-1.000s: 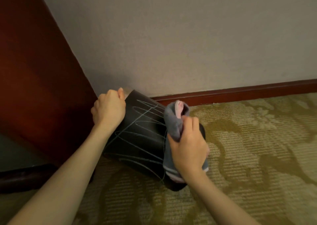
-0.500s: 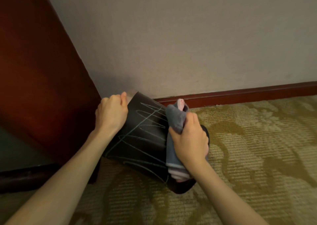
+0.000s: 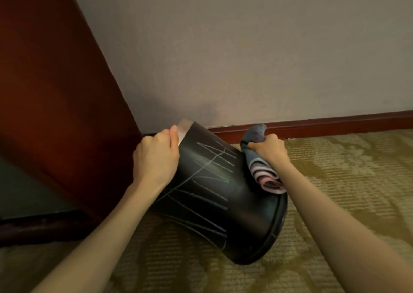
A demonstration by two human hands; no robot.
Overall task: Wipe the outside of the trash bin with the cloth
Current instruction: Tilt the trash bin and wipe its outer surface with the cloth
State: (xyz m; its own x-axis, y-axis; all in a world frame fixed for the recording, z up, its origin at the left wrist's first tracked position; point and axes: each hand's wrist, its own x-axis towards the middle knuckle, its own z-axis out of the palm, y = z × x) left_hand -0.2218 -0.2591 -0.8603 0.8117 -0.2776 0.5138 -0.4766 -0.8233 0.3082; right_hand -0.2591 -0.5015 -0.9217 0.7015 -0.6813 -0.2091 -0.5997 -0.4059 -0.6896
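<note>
A black trash bin (image 3: 214, 194) lies tilted on its side on the carpet, with pale scribble lines across its wall. Its silver end points toward the wall and its wider rimmed end toward me at lower right. My left hand (image 3: 156, 158) grips the silver end at the upper left. My right hand (image 3: 271, 152) holds a bunched grey cloth (image 3: 259, 158) with pink stripes, pressed against the bin's upper right side. The far side of the bin is hidden.
A dark red wooden panel (image 3: 55, 91) stands at the left, touching the corner behind the bin. A beige wall (image 3: 245, 47) with a red-brown baseboard (image 3: 335, 123) runs behind. A patterned olive carpet (image 3: 346, 192) covers the floor to the right.
My right hand has slid the cloth from the middle of the bin's wall up and to the right, toward the baseboard side. More scribbled surface now shows. My left hand keeps its grip.
</note>
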